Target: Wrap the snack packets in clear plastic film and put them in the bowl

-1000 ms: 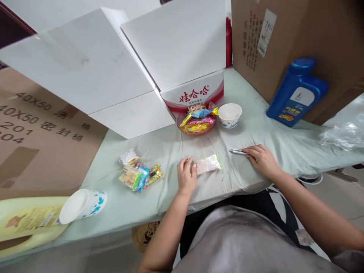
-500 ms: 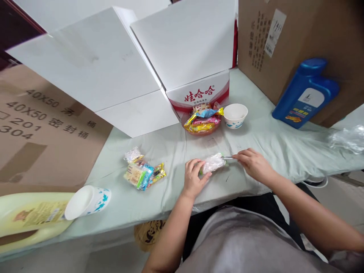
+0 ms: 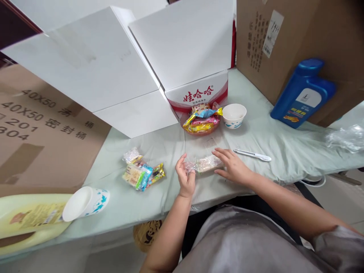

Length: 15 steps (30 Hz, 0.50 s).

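A snack packet in crinkled clear plastic wrapping lies on the cloth-covered table between my hands. My left hand has the packet's loose plastic end between thumb and fingers. At the packet's other end, my right hand reaches over with fingers stretched and apart, close to or touching the wrapping. Beyond my right hand, a white utility knife rests on the cloth. A small pile of wrapped snacks sits to the left of my left hand.
At the back stand a bowl of wrapped sweets and a paper cup. White boxes and a brown carton border the table. A blue bottle is at right; a tipped paper cup and yellow bottle are at left.
My right hand has let go of the utility knife, which now lies on the cloth, and moved left to the packet. My left hand has shifted left, and the packet looks longer.
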Each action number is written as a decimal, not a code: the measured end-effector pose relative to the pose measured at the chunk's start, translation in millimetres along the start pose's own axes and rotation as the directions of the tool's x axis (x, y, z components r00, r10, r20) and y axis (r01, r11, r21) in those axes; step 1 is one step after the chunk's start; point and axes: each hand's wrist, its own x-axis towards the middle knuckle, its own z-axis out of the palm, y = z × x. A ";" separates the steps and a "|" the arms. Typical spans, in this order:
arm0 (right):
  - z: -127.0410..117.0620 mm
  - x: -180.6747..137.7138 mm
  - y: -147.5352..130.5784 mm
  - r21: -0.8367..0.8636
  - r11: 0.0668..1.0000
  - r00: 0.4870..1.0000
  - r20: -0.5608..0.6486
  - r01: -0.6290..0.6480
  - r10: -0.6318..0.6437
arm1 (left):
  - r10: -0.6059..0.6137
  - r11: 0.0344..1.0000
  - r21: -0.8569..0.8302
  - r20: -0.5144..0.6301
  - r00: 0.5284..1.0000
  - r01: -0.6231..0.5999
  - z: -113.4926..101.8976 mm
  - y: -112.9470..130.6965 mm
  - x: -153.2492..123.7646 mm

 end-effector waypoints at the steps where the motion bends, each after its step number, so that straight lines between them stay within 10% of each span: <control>1: 4.4 4.4 -2.7 0.013 1.000 1.000 0.024 0.003 -0.004 | -0.002 1.000 0.023 0.044 0.999 0.001 -0.3 1.3 -0.1; 8: 2.1 3.2 26.5 0.104 0.983 0.984 -0.087 -0.149 0.159 | -0.203 0.973 0.102 -0.060 0.977 0.208 -0.1 -13.5 2.0; 15: -36.4 -28.3 74.0 0.121 0.849 0.768 -0.375 -0.514 0.518 | -0.343 0.935 -0.179 -0.240 0.908 0.306 2.2 -15.5 6.0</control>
